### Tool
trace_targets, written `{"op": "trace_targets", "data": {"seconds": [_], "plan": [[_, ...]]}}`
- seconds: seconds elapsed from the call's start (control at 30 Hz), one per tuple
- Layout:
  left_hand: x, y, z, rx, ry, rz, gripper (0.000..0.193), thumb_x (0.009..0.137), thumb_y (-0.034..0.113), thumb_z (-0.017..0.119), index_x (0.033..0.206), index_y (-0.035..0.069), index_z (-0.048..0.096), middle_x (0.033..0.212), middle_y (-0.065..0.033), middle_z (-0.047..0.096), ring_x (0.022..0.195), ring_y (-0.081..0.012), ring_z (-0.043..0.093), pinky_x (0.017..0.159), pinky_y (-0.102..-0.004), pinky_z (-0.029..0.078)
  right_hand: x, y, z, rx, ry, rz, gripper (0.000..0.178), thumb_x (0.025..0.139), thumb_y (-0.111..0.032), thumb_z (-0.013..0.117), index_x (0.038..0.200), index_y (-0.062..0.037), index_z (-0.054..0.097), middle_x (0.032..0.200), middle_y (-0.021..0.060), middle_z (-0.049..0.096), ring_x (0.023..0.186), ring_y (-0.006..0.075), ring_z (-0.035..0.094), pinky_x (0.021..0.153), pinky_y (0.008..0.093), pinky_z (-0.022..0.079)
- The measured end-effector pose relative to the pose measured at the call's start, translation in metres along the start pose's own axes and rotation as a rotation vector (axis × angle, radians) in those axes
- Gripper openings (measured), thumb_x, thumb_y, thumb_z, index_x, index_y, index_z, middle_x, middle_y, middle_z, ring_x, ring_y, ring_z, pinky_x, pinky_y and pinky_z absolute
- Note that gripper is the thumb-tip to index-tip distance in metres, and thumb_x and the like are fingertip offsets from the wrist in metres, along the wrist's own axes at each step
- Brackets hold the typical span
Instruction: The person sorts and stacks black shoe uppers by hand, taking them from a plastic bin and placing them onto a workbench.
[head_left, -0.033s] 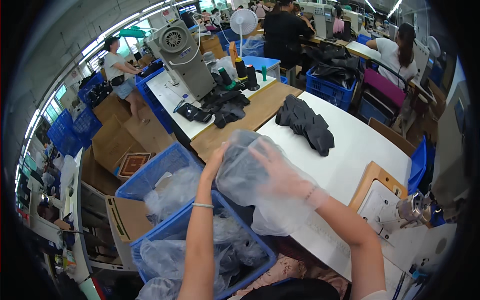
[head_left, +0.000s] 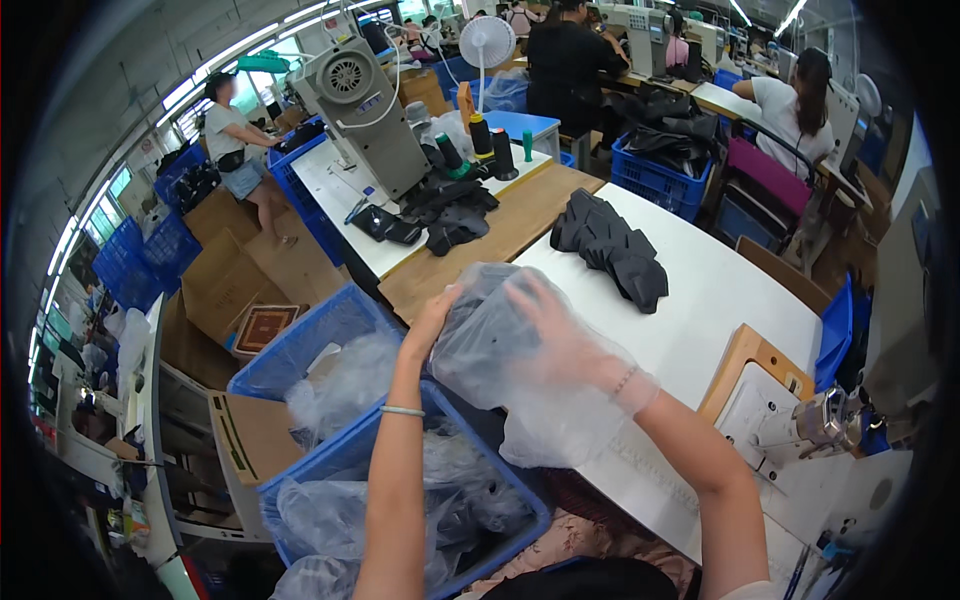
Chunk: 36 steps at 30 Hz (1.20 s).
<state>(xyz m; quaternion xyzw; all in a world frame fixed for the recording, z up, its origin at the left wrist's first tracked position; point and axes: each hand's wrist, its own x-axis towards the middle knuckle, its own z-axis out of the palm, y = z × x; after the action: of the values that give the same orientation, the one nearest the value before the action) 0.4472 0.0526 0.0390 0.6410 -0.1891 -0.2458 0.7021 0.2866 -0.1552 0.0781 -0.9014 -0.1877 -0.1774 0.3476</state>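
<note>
Left hand [head_left: 430, 325] is gripping the left side of a thin, clear, crumpled plastic bag [head_left: 480, 345], while the right hand [head_left: 555, 340], blurred, is spreading its fingers apart under the film. That bag is hanging over the near edge of a smooth white desk [head_left: 730, 275], beside a blue, rectangular plastic crate [head_left: 335, 455] that is holding crumpled clear plastic bags [head_left: 330, 510]. Beyond it, a second blue plastic crate [head_left: 300, 350] is sitting. Overlapping flat black pieces [head_left: 610, 250] are lying across the desk. Farther off, a boxy grey sewing machine [head_left: 365, 120] is standing, and behind it a round white fan [head_left: 487, 42].
</note>
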Motion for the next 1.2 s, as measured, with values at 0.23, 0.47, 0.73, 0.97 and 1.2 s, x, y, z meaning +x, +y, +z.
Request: {"op": "trace_targets", "data": {"seconds": [0.23, 0.47, 0.73, 0.97, 1.2], "plan": [[0.013, 0.003, 0.015, 0.232, 0.023, 0.368, 0.022, 0.091, 0.027, 0.053, 0.094, 0.007, 0.06, 0.112, -0.0023, 0.058, 0.104, -0.0106, 0.051, 0.091, -0.0226, 0.038, -0.002, 0.018, -0.005, -0.093, -0.196, -0.051, 0.1, 0.064, -0.031, 0.078, 0.146, -0.0113, 0.023, 0.151, 0.0222, 0.013, 0.136, 0.0432, 0.022, 0.111, 0.0461, 0.024], [0.029, -0.009, 0.018, -0.024, 0.018, 0.254, 0.019, 0.094, 0.027, 0.051, 0.091, 0.009, 0.055, 0.085, 0.0054, 0.053, 0.079, -0.0035, 0.046, 0.072, -0.0184, 0.037, -0.042, 0.039, 0.015, -0.319, -0.048, -0.042, 0.086, 0.072, -0.025, 0.068, 0.145, -0.0076, 0.025, 0.148, 0.0187, 0.022, 0.135, 0.0387, 0.026, 0.112, 0.0473, 0.019], [0.043, -0.004, 0.021, 0.041, -0.154, 0.21, 0.019, 0.097, 0.024, 0.049, 0.092, 0.007, 0.057, 0.085, 0.0039, 0.056, 0.079, -0.0036, 0.05, 0.07, -0.019, 0.041, -0.006, 0.003, -0.006, -0.932, 0.06, 0.007, 0.068, 0.078, -0.016, 0.058, 0.138, 0.0029, 0.031, 0.136, 0.0202, 0.04, 0.131, 0.0365, 0.033, 0.111, 0.046, 0.022], [0.055, -0.028, 0.005, 0.022, 0.142, 0.376, 0.021, 0.097, 0.024, 0.048, 0.093, 0.006, 0.059, 0.084, 0.0034, 0.056, 0.078, -0.0048, 0.05, 0.071, -0.0187, 0.04, -0.009, 0.019, 0.025, -0.717, -0.105, -0.036, 0.063, 0.081, -0.007, 0.052, 0.139, 0.0024, 0.029, 0.136, 0.0239, 0.039, 0.12, 0.0421, 0.043, 0.104, 0.0441, 0.035], [0.052, -0.006, 0.049, 0.064, 0.006, 0.22, 0.024, 0.097, 0.026, 0.049, 0.094, 0.005, 0.06, 0.083, 0.0032, 0.055, 0.077, -0.0048, 0.049, 0.07, -0.0192, 0.04, -0.004, 0.043, 0.004, -0.594, -0.187, -0.044, 0.067, 0.079, -0.004, 0.052, 0.142, -0.0191, 0.034, 0.138, 0.0234, 0.035, 0.107, 0.0406, 0.051, 0.096, 0.046, 0.041]]}}
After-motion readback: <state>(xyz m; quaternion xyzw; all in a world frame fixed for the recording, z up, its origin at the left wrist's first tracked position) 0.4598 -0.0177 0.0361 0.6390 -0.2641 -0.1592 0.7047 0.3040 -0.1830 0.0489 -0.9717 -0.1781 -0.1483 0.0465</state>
